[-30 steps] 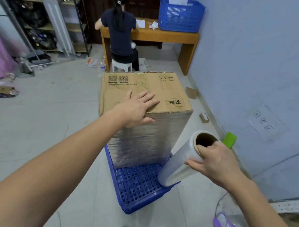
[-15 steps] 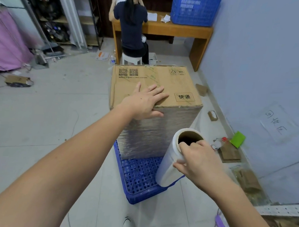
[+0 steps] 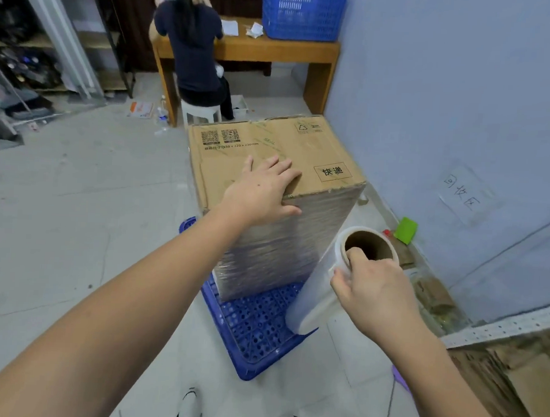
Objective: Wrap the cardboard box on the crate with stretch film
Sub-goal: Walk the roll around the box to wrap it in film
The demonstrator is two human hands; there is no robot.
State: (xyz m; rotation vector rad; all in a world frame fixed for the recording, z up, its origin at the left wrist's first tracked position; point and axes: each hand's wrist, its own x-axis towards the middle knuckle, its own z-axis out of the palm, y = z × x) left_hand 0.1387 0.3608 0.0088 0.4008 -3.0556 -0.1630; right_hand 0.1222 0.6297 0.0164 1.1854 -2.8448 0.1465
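A tall cardboard box (image 3: 270,145) stands on a blue plastic crate (image 3: 256,327) on the floor. Its near side is covered in layers of clear stretch film. My left hand (image 3: 265,189) lies flat on the box's top near edge, fingers spread and thumb over the front face. My right hand (image 3: 371,285) grips the upper end of a stretch film roll (image 3: 320,292), a finger hooked into its brown cardboard core. The roll stands tilted just right of the box's near corner, above the crate.
A blue wall (image 3: 445,105) runs close along the right, with cardboard scraps and a green item (image 3: 405,230) at its foot. A person (image 3: 195,53) sits at a wooden desk (image 3: 274,50) behind the box, a blue basket on it. Shelving stands far left.
The view has shifted left around the box. The roll in my right hand has come up more upright and closer to the box's near corner. My left hand stays on the box top.
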